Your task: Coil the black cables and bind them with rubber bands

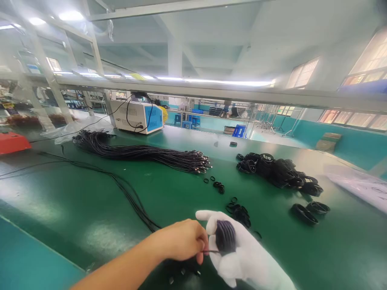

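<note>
My right hand (238, 249), in a white glove, is closed around a coil of black cable (226, 237) lying across its palm, with the index finger stretched out. Bare, my left hand (189, 241) pinches a thin stretch of black cable (211, 251) that leads to the coil. Below the hands, a dark bunch with small light-coloured ends (183, 273) is partly hidden by my left forearm. Close beyond the right hand lies a small pile of black rings (240, 213). Several loose black cables (130, 193) run from the left towards my left hand.
A long bundle of black cables (142, 155) with metal ends lies across the green table (90, 201). Coiled black cables (278, 171) are heaped at the right, two more coils (305, 213) nearer. A white and blue machine (140, 115) stands behind, a red object (13, 143) far left.
</note>
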`<action>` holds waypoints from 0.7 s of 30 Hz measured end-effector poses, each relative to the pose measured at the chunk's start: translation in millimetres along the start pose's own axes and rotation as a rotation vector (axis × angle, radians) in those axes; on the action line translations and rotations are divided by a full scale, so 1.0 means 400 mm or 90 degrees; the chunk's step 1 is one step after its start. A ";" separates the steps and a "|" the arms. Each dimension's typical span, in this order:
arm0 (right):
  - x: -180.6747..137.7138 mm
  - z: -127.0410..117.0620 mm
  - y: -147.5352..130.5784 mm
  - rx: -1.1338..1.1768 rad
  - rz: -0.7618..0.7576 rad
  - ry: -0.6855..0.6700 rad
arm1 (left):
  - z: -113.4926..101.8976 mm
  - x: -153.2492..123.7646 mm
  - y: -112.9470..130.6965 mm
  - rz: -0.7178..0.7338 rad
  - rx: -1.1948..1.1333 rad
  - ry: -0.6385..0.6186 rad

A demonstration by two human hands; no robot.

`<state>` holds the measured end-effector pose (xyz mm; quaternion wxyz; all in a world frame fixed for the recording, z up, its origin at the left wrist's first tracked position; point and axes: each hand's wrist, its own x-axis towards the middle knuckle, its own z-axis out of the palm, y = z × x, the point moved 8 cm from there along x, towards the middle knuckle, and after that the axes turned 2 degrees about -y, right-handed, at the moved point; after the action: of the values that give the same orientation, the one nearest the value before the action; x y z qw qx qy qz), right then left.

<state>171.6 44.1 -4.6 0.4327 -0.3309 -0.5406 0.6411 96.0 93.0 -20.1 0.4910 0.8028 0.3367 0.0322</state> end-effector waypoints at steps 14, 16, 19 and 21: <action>-0.002 0.014 0.021 0.177 -0.053 -0.114 | -0.019 -0.027 0.065 0.087 -0.533 0.210; 0.000 0.003 0.022 0.186 -0.063 -0.095 | -0.024 -0.023 0.073 0.104 -0.527 0.224; 0.002 -0.012 0.023 0.212 -0.070 -0.076 | -0.069 -0.054 0.091 0.115 -0.382 0.319; 0.004 -0.012 0.035 0.237 -0.044 -0.086 | -0.104 -0.084 0.124 0.121 -0.212 0.368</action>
<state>172.3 47.0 -19.2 0.4706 -0.1827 -0.4520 0.7354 79.5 91.3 50.9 0.4943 0.6973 0.3759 0.3580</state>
